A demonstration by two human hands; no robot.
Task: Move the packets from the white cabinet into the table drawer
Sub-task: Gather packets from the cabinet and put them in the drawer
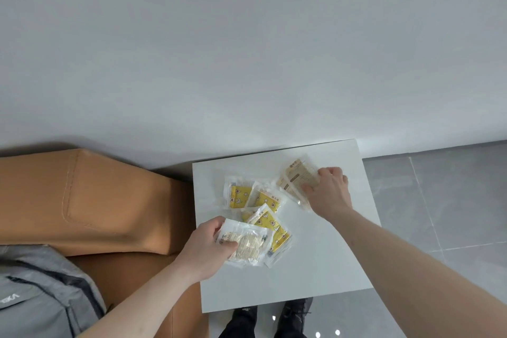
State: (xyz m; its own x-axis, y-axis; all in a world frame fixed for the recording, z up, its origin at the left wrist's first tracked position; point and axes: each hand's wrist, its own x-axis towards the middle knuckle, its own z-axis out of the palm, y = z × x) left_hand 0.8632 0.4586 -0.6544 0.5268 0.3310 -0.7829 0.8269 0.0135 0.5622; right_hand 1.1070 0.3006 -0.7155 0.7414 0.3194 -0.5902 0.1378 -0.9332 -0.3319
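Note:
Several clear packets lie on the white cabinet top (329,255). Three yellow-printed packets (267,200) sit near its middle, overlapping one another. My left hand (205,250) grips a pale packet (247,247) at the near left, partly over a yellow one. My right hand (329,191) is closed on a beige packet (296,178) at the far right of the top. No drawer shows in this view.
An orange-brown leather sofa (96,200) stands against the cabinet's left side, with a grey bag (41,291) on its seat. A white wall (247,49) rises behind. Grey floor tiles (439,200) spread to the right. My dark shoes (271,318) stand at the cabinet's front edge.

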